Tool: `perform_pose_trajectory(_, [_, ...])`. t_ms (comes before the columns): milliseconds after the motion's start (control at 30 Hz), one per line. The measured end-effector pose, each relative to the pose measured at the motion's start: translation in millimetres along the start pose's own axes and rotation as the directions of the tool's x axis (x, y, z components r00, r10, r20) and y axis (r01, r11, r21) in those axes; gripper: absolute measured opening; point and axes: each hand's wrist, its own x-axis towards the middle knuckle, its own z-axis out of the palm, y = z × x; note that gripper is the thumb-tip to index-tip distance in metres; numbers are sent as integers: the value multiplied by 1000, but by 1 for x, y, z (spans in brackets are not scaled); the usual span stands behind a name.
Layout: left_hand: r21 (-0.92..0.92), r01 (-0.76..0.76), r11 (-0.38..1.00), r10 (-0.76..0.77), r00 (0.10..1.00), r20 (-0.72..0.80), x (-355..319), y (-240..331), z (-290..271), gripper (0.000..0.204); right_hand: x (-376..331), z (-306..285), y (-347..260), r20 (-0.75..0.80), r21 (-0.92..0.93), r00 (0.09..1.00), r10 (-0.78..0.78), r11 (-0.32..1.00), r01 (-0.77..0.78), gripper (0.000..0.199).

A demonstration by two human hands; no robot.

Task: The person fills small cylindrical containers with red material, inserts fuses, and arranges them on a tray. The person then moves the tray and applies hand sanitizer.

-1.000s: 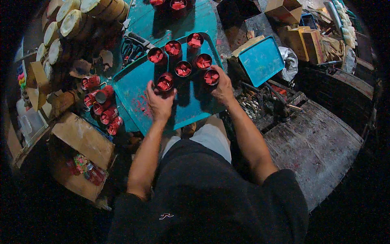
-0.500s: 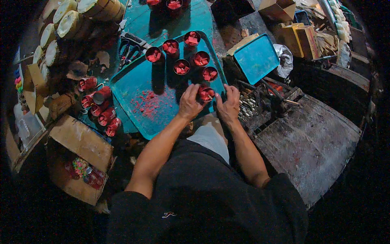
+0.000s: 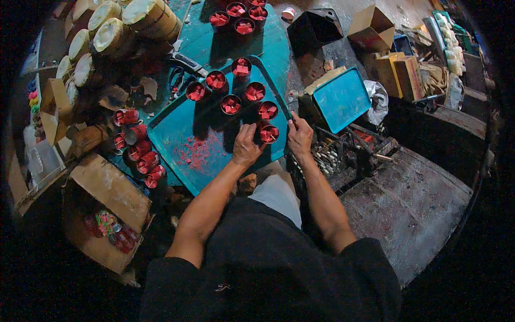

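Note:
Several dark open-topped tins filled with red chunks stand on a teal tray (image 3: 174, 145) in front of me. The nearest filled tin (image 3: 269, 134) stands near the tray's front right edge. My left hand (image 3: 247, 146) is closed against that tin's left side, fingers curled and thumb low by its base. Along the tray's right rim lies my right hand (image 3: 301, 137), its fingers bent closed on the edge just right of the tin. Red crumbs (image 3: 197, 152) are scattered over the tray's left part. The far filled tins, such as one tin (image 3: 241, 67), stand apart from both hands.
Red printed cans (image 3: 144, 149) lie left of the tray. A handled tool (image 3: 189, 63) rests beyond its left corner. More filled tins (image 3: 244, 26) stand on the teal table. A smaller blue tray (image 3: 341, 101) sits right; an open cardboard box (image 3: 110, 185) is near left.
My view has shifted, so the scene sits lower. My right hand has gone from beside the near tin to the tray's right rim. My left hand stays at the tin, fingers more curled.

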Motion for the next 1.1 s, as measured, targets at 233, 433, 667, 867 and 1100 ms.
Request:
perform_pose_trajectory(233, [46,18,999,-22,996,85,-3,-15,11,65,16,-11,-8,24,61,993,112,992,-113,27])
perform_pose_trajectory(433, [120,-44,992,50,998,-48,2,-3,30,75,33,-18,1,71,64,994,79,994,-84,24])
perform_pose_trajectory(667, [236,-150,960,214,937,-276,1,-17,57,71,45,-16,19,50,88,999,11,996,-16,25])
perform_pose_trajectory(867, [218,-143,966,194,952,-237,0,-28,61,76,51,-13,24,48,73,998,-35,997,32,26])
perform_pose_trajectory(1100, [76,33,997,-33,999,-13,-10,-27,30,57,47,-16,22,99,43,995,-23,999,19,25])
